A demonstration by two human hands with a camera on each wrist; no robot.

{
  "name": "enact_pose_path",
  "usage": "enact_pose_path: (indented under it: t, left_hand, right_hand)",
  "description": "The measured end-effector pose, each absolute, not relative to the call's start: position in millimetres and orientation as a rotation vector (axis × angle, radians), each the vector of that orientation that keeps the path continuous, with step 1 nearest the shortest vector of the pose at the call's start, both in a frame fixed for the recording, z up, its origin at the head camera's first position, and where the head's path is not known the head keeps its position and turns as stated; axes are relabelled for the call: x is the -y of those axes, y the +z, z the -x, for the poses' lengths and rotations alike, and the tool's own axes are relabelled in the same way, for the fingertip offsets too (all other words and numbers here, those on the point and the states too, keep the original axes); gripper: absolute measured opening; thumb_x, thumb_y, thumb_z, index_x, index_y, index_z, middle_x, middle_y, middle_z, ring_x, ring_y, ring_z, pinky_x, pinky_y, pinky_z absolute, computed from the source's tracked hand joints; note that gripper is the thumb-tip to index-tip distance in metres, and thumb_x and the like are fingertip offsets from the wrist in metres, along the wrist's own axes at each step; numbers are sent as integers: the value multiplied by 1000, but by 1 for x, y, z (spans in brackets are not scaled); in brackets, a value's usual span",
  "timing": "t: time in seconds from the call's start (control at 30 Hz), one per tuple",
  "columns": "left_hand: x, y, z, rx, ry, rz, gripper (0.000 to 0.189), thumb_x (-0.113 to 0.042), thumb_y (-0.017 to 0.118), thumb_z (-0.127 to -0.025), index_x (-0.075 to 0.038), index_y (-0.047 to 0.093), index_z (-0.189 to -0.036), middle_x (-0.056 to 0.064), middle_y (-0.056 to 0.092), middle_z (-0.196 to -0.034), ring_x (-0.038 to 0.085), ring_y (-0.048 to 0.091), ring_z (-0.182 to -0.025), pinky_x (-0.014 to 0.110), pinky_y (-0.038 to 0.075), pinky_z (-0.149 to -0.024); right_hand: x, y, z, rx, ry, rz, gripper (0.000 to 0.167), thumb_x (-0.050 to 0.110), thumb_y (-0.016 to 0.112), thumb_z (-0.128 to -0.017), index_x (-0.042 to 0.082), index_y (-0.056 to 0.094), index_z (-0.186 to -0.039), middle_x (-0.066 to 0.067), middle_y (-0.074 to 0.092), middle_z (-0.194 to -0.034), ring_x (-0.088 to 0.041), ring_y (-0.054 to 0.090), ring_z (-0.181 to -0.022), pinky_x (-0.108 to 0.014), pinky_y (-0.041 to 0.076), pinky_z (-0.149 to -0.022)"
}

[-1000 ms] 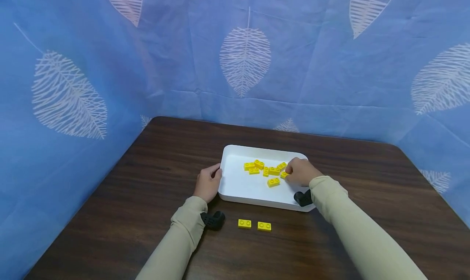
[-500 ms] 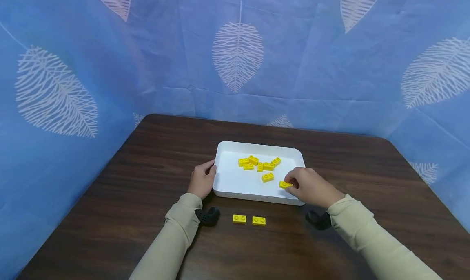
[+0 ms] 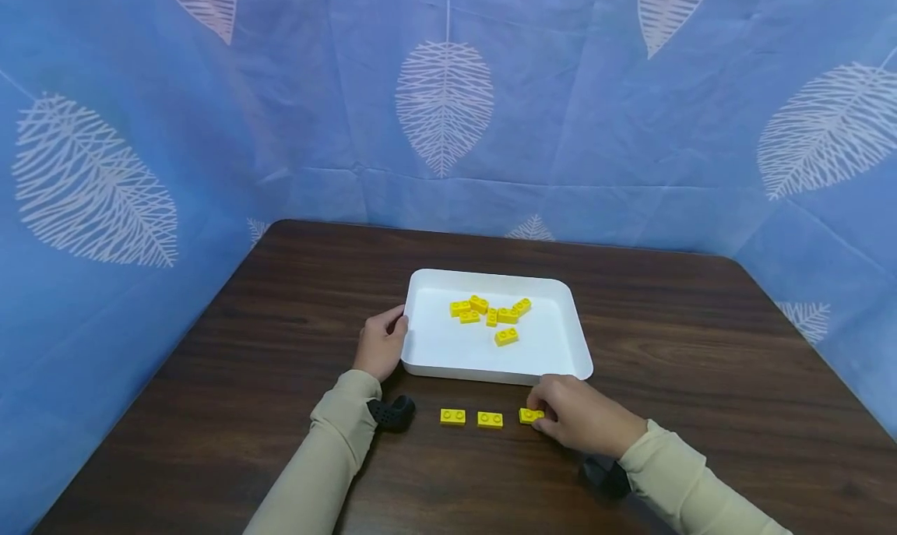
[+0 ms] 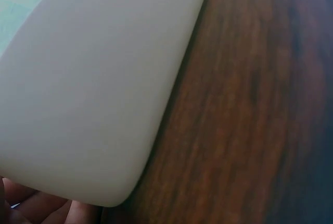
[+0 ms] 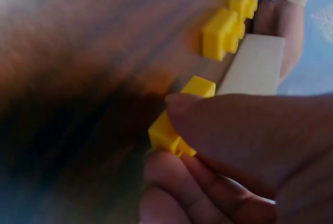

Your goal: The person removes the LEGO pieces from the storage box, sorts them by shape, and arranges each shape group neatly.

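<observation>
My right hand (image 3: 582, 414) pinches a yellow toy brick (image 5: 165, 130) with two studs between thumb and fingers, low at the table in front of the white tray. To its left, two similar yellow bricks, a left one (image 3: 452, 417) and a middle one (image 3: 490, 420), lie in a row on the table. At the left side of the tray (image 3: 554, 356), my left hand (image 3: 380, 346) holds the wall. Its fingers show only partly in the left wrist view, beneath the tray's edge. Inside the tray lie several more yellow bricks (image 3: 506, 336), mostly clustered toward the back.
The dark wooden table (image 3: 315, 286) reaches back to a blue curtain (image 3: 301, 91) with white leaf prints. Black bands sit on both wrists, the left band (image 3: 394, 414) close to the row's left end.
My right hand has taken a yellow brick from the tray's right part and carried it over the front rim to the row's right end. The left hand stays at the tray.
</observation>
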State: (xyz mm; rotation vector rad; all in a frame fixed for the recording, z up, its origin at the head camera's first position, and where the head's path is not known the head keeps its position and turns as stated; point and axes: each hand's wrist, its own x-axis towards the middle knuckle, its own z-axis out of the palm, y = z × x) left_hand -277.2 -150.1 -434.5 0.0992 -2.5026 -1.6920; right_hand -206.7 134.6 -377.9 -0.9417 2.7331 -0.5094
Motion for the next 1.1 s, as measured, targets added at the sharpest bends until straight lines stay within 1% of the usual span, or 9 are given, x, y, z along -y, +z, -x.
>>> enact_pose_path:
  t: [0.2, 0.3, 0.6, 0.73, 0.97, 1.1]
  left_hand:
    - [152, -434, 277, 2505, -1697, -117, 38, -19, 49, -98, -5, 54, -133, 13, 54, -135, 26, 50, -125, 43, 44, -100]
    - [152, -434, 277, 2500, -1705, -126, 38, -19, 49, -98, -5, 54, -133, 12, 54, -134, 26, 50, -125, 43, 44, -100]
    - [150, -434, 278, 2505, -1711, -131, 38, -19, 49, -98, -6, 54, -133, 11, 54, -135, 25, 50, -125, 43, 44, -101]
    - [150, -432, 279, 2503, -1711, -122, 38, -19, 49, -98, -6, 53, -134, 11, 53, -136, 25, 49, -126, 43, 43, -101]
    - [153, -433, 279, 2500, -1721, -125, 38, -18, 49, -98, -6, 53, -134, 12, 53, -136, 26, 49, -126, 44, 43, -101]
    - [153, -433, 278, 2503, -1754, -128, 39, -18, 49, -98, -6, 52, -134, 12, 52, -137, 27, 47, -128, 45, 42, -102]
  right_hand:
    - [-132, -382, 204, -2717, -507, 976, 9, 6, 73, -79, 6, 68, -86, 5, 58, -78, -2, 43, -64, -18, 41, -54]
    - [-130, -380, 204, -2719, -501, 956, 11, 6, 73, -78, 6, 68, -87, 4, 59, -80, -2, 44, -64, -19, 41, -54]
    - [-133, -371, 207, -2731, -518, 911, 11, 9, 73, -80, 6, 67, -89, 6, 58, -79, -1, 45, -63, -19, 43, -54]
    - [-135, -358, 217, -2806, -518, 906, 11, 11, 73, -80, 7, 68, -90, 7, 59, -79, -1, 47, -63, -19, 45, -55]
    - [-130, -336, 246, -2843, -497, 905, 21, 11, 74, -80, 3, 70, -98, 0, 64, -86, -7, 50, -68, -22, 47, -60]
    - [-123, -332, 265, -2836, -478, 912, 22, 10, 73, -80, 1, 70, -100, -4, 66, -89, -10, 51, -69, -25, 48, -63]
